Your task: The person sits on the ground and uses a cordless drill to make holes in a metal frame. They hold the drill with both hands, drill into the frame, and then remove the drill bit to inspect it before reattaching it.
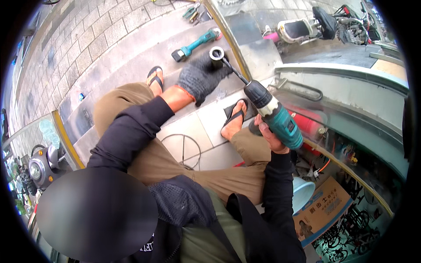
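Note:
My right hand (pixel 271 136), bare, grips a teal and black cordless drill (pixel 280 118) by its handle. The drill points up and to the left. From its chuck a thin dark rod (pixel 237 72) runs to a short, hollow metal ring (pixel 216 53). My left hand (pixel 199 79), in a dark grey knitted glove with an orange cuff, is closed about the ring and the rod's tip. The glove hides part of the ring, so whether rod and ring are joined cannot be made out.
On the stone step beyond my left hand lies a teal angle grinder (pixel 196 44), with hand tools (pixel 193 14) farther off. A cable loop (pixel 199 153) rests on the tiles between my legs. Right of me stand a cardboard box (pixel 326 208) and a pale blue basin (pixel 302 193).

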{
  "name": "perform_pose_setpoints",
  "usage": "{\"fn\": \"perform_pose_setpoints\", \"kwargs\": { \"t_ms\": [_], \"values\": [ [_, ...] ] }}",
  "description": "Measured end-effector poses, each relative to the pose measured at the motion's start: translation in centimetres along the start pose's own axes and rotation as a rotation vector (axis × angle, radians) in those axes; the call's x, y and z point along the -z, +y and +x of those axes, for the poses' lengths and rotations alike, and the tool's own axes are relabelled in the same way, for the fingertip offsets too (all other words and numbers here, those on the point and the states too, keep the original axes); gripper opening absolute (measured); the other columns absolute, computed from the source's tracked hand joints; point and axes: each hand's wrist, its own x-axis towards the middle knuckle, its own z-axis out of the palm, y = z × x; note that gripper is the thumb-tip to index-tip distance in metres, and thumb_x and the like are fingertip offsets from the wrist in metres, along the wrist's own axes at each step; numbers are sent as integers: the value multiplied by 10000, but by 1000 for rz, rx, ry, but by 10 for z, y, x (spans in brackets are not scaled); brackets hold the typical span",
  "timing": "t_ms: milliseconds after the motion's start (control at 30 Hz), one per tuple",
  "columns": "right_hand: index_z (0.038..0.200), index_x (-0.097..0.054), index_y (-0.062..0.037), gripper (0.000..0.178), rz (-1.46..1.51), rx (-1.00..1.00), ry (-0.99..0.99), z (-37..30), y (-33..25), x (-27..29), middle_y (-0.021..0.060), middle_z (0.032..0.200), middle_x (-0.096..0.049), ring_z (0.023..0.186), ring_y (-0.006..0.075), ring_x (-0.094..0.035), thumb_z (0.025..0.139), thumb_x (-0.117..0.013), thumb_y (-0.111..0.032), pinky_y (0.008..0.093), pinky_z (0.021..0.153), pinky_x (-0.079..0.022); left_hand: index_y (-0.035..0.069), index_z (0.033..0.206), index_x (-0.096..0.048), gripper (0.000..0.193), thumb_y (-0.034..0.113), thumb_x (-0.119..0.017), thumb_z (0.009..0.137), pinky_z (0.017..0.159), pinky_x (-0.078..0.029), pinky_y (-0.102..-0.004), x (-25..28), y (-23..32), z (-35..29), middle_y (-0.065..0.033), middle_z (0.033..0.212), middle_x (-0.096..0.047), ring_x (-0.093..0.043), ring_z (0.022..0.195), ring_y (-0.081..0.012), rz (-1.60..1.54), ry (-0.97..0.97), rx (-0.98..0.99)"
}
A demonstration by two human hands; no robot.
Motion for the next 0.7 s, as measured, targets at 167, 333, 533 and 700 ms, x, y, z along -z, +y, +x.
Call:
{"fn": "perform_pose_setpoints", "kwargs": {
  "t_ms": [167,333,533,700],
  "values": [
    [1406,-593,14,507,558,-219,-96,-6,6,8,94,996,-657,964,250,-652,956,-721,-180,467,977,-518,88,1112,-747,333,380,-775,953,836,-585,-474,-3,-9,-12,-169,997,-772,-737,954,-411,248,52,-106],
    [1405,-604,-17,523,900,-317,-105,3,-7,2,89,919,-636,918,271,-660,924,-728,-181,482,968,-524,78,1014,-722,282,321,-850,949,756,-573,-403,22,30,-13,-146,839,-721,-754,833,-255,523,73,-247],
    [1273,-616,1,435,913,-366,-92,14,-26,-9,89,875,-624,885,262,-668,922,-741,-225,462,930,-538,59,1056,-697,327,354,-812,971,744,-580,-410,21,28,-20,-142,815,-724,-771,816,-261,221,43,120],
    [1168,-635,-13,307,757,-343,-58,11,-10,-20,81,858,-655,817,229,-679,955,-743,-207,405,857,-555,45,1043,-688,287,298,-773,940,704,-587,-432,17,1,-23,-166,772,-724,-767,749,-300,316,162,16]
  ]
}}
